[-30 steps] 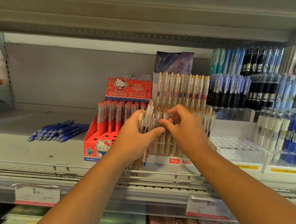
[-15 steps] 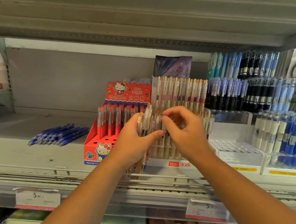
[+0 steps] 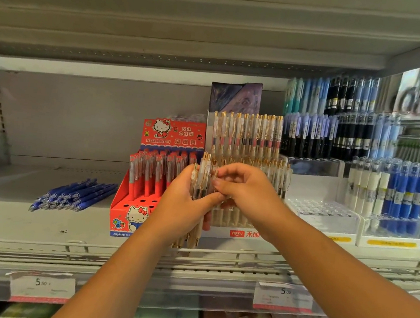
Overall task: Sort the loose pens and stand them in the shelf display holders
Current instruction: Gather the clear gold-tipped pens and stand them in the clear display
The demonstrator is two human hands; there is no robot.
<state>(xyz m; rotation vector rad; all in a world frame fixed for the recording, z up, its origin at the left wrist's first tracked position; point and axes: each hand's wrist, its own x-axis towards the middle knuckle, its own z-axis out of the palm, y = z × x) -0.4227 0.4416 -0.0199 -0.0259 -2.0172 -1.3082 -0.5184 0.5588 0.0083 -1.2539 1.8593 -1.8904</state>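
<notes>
Clear plastic with gold clips: a bundle of clear pens stands upright in the left hand, whose fingers and thumb wrap round the barrels, tips pointing down, so the lot holds together as a ready stock; the right hand meets it at the top, fingertips pinched on the clip ends, apparently to single out one pen for placing; which pen it has cannot be told. Both hands hover just in front of the clear display holder with the red hesu label; its back row already carries matching gold-clipped pens upright, so this looks like the bundle's proper home, and the step in hand is likely feeding them in one by one. Just left of that holder sits a red Hello Kitty box of red pens, with open holes in its front rows; well left of the holder, loose blue pens lie flat on the shelf, not yet sorted; just right of the holder stands a white holder with many vacant slots.
</notes>
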